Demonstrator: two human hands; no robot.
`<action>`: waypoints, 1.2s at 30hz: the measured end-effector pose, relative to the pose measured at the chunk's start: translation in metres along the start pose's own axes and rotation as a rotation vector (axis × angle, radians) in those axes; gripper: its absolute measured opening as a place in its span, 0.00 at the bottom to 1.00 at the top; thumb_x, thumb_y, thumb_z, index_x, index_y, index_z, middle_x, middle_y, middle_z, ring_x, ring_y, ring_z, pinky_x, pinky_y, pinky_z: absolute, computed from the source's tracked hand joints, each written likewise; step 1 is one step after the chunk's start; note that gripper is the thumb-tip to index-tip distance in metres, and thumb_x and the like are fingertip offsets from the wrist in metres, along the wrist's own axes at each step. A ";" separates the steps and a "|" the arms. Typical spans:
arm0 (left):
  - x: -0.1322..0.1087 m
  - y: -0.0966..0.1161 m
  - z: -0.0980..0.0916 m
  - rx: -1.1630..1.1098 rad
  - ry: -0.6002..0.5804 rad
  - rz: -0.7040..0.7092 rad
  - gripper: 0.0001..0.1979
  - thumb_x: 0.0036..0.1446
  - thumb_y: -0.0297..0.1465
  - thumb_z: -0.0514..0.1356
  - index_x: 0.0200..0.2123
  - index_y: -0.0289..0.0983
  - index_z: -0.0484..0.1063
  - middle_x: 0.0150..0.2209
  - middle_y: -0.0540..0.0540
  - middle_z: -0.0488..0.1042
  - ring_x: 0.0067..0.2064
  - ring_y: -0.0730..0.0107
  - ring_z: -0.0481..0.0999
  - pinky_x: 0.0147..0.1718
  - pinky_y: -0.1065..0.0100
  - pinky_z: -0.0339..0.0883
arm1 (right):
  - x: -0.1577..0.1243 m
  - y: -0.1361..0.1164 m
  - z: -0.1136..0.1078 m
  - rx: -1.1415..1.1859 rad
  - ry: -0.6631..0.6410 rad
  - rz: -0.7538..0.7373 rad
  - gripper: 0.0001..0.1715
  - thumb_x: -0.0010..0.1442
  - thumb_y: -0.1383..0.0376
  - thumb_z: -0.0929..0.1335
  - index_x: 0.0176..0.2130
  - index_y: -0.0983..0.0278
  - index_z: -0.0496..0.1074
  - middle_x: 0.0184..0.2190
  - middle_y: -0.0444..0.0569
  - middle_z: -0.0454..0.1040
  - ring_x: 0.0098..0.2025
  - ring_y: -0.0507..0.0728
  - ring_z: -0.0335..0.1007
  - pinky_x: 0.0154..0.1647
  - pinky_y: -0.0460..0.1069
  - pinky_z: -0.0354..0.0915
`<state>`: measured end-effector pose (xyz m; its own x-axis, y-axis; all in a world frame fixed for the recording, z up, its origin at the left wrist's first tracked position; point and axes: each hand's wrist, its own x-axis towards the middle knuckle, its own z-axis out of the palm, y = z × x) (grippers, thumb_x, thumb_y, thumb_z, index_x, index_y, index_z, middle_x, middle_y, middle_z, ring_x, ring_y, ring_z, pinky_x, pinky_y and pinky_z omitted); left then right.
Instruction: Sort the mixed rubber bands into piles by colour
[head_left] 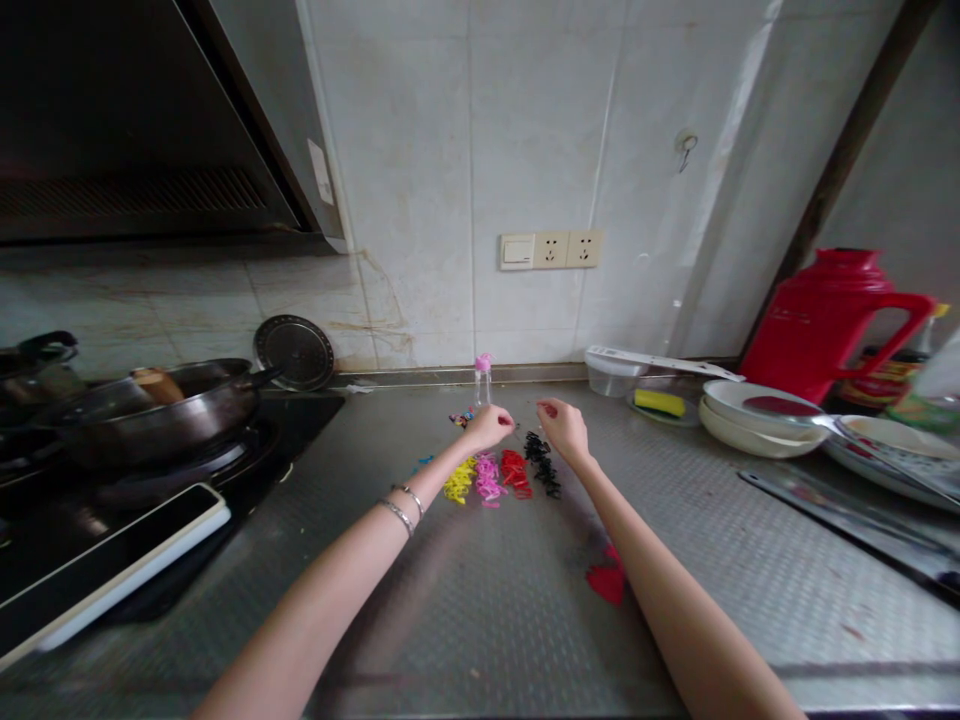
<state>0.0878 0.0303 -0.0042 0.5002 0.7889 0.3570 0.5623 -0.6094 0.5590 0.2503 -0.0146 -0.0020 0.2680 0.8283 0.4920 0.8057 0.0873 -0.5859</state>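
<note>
The bench [480, 620] carries, at its left edge, a stove [319, 415] bearing a pan [176, 425] with a wooden piece [156, 386] inside, and, toward its right edge, stacked bowls [757, 440]. Farther from the front edge, the left hand [491, 427] and right hand [568, 432] have their fingers drawn narrow, as suits small pieces, though whether they grip anything cannot be told. Near the back edge stands a capped bottle [482, 385], contents indistinct; before it, mid-bench, lie yellow strips [458, 484], pink strips [490, 478], red strips [515, 474] and black strips [544, 465], heaped separately, apparently to keep colours apart.
</note>
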 end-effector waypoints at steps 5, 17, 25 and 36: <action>-0.003 0.026 0.024 0.037 -0.104 0.089 0.11 0.43 0.27 0.54 0.29 0.33 0.75 0.28 0.45 0.75 0.27 0.73 0.70 0.28 0.73 0.60 | -0.001 0.007 0.001 -0.024 0.004 0.007 0.16 0.53 0.60 0.59 0.38 0.59 0.71 0.32 0.47 0.74 0.35 0.53 0.68 0.33 0.44 0.59; -0.015 -0.043 -0.038 -0.159 0.126 -0.164 0.12 0.45 0.31 0.56 0.28 0.30 0.75 0.27 0.44 0.75 0.28 0.71 0.71 0.29 0.72 0.62 | -0.004 0.009 0.006 -0.064 -0.049 0.030 0.16 0.53 0.60 0.59 0.38 0.59 0.72 0.33 0.46 0.74 0.35 0.53 0.68 0.33 0.44 0.59; -0.059 -0.122 -0.084 -0.162 0.370 -0.394 0.07 0.41 0.30 0.58 0.25 0.33 0.74 0.26 0.45 0.75 0.31 0.68 0.72 0.32 0.70 0.63 | -0.007 -0.005 0.011 -0.154 -0.199 -0.053 0.16 0.53 0.60 0.60 0.37 0.59 0.73 0.35 0.48 0.73 0.36 0.54 0.67 0.33 0.44 0.59; -0.074 -0.131 -0.083 -0.210 0.519 -0.437 0.11 0.43 0.32 0.57 0.28 0.32 0.73 0.27 0.44 0.75 0.28 0.71 0.71 0.27 0.72 0.61 | -0.009 -0.024 0.029 -0.310 -0.357 -0.139 0.14 0.52 0.62 0.61 0.34 0.59 0.74 0.34 0.49 0.74 0.37 0.54 0.67 0.33 0.43 0.60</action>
<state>-0.0774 0.0582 -0.0418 -0.1496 0.9254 0.3483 0.4750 -0.2417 0.8462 0.2132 -0.0078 -0.0108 -0.0074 0.9632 0.2686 0.9547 0.0868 -0.2847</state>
